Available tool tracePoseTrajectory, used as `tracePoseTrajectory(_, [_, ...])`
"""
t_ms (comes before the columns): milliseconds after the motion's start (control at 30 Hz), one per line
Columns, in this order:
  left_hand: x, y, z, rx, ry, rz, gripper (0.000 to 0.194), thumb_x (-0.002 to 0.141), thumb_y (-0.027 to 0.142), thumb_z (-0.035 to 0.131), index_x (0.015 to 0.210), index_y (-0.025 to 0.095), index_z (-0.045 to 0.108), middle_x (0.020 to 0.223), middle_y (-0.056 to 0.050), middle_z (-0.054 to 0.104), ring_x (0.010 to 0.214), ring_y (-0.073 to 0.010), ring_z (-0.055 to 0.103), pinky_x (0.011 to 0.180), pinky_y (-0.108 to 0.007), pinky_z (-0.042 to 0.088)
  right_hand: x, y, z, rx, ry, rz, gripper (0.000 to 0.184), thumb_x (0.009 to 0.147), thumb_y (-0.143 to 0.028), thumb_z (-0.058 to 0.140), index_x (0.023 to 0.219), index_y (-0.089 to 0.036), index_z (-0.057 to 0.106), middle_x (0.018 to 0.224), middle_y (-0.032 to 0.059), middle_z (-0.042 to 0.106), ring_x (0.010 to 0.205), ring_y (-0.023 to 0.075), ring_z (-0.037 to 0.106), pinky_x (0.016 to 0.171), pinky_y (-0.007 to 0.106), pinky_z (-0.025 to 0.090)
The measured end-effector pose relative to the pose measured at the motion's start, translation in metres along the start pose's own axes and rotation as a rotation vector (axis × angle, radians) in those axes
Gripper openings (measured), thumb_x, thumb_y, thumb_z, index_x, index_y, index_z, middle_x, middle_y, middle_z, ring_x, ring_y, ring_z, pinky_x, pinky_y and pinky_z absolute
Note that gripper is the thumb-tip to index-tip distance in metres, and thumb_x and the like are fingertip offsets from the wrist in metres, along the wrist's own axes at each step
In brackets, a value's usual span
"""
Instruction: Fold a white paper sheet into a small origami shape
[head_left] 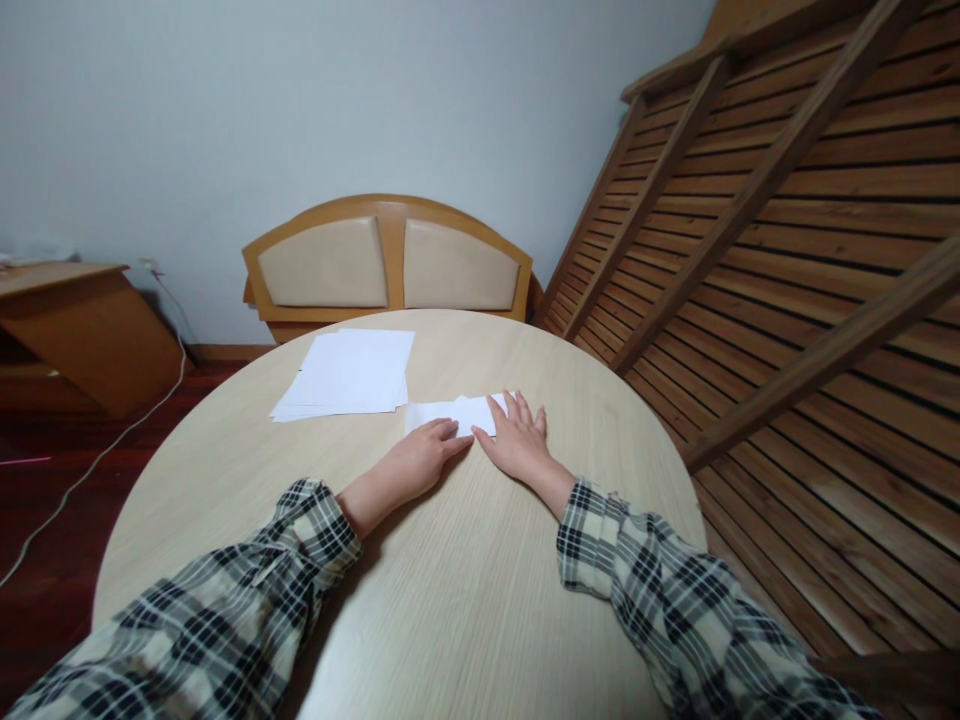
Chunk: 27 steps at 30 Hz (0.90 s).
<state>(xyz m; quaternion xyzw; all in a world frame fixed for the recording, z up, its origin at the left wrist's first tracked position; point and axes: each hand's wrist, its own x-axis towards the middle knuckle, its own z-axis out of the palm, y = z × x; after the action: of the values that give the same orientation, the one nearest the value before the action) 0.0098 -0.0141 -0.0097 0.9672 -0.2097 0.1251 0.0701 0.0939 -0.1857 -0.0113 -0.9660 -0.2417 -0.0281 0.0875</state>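
Observation:
A folded sheet of white paper (469, 411) lies on the pale round table (450, 590). My left hand (420, 455) rests at its near left edge, fingers stretched out and touching the paper. On the right part of the paper lies my right hand (519, 437), flat with the fingers spread. Parts of the near edge and right end are hidden beneath my fingers. Just to the left and farther back is a loose stack of white paper sheets (349, 370), its corners slightly out of line.
Behind the table stands a wooden headboard (394, 255) with two cream padded panels. A slatted wooden frame (765, 230) leans close along the right side. At the left are a wooden desk (90, 330) and a white cable (112, 440) running down to the dark red floor.

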Motion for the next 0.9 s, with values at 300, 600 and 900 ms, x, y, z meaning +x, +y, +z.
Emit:
tracePoseTrajectory(300, [-0.020,0.009,-0.011,0.133,-0.024,-0.101,0.041,0.092,0.007,0.036,0.126,0.012,0.058,0.127,-0.013,0.061,0.121,-0.0241,0.053,0.103,-0.039,0.042,0.002,0.003,0.002,0.015,-0.009,0.012,0.071,0.091,-0.061,0.030,0.149,-0.020,0.024,0.157,0.0135,0.015,0.145,0.0301,0.003,0.110,0.060,-0.001])
tracePoseTrajectory(600, [-0.045,0.014,-0.022,0.299,-0.070,-0.246,0.041,0.087,0.004,0.036,0.121,0.005,0.059,0.127,-0.018,0.061,0.120,-0.0278,0.054,0.101,-0.045,0.045,0.003,0.003,0.001,0.036,-0.038,0.026,0.073,0.090,-0.063,0.030,0.149,-0.020,0.024,0.158,0.0132,0.014,0.145,0.0296,0.002,0.110,0.060,-0.002])
tracePoseTrajectory(900, [-0.047,0.031,-0.032,0.443,-0.058,-0.420,0.046,0.084,0.003,0.029,0.118,-0.001,0.059,0.131,-0.029,0.053,0.122,-0.0414,0.049,0.095,-0.066,0.037,0.003,0.003,0.000,0.029,-0.046,0.028,0.072,0.090,-0.062,0.030,0.149,-0.021,0.023,0.158,0.0129,0.013,0.145,0.0293,0.003,0.110,0.060,0.000])
